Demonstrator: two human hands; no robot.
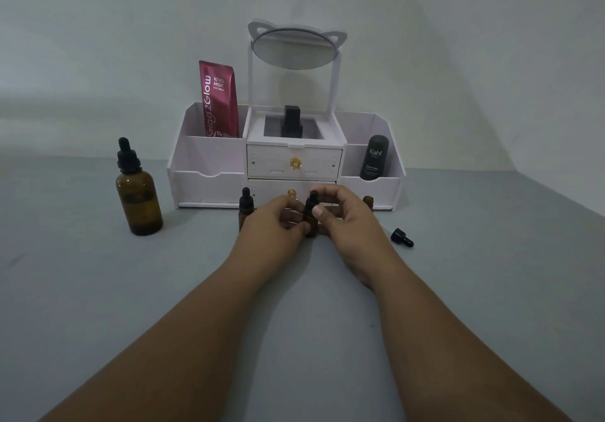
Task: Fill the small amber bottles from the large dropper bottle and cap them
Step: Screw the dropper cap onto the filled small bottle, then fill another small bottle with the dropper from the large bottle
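A small amber bottle [310, 222] stands on the grey table at centre. My left hand [271, 225] grips its body, and my right hand [343, 218] pinches its black dropper cap [313, 198]. Another capped small amber bottle [245, 207] stands just left of my left hand. An uncapped small amber bottle [368, 201] shows behind my right hand, partly hidden. A loose black dropper cap [402, 237] lies on the table to the right. The large amber dropper bottle [138, 192] stands capped at the left.
A white organizer [209, 186] with drawers and a cat-ear mirror [296, 49] stands right behind the bottles. It holds a red pouch [218, 101], a black bottle [292, 122] and a dark tube [375, 158].
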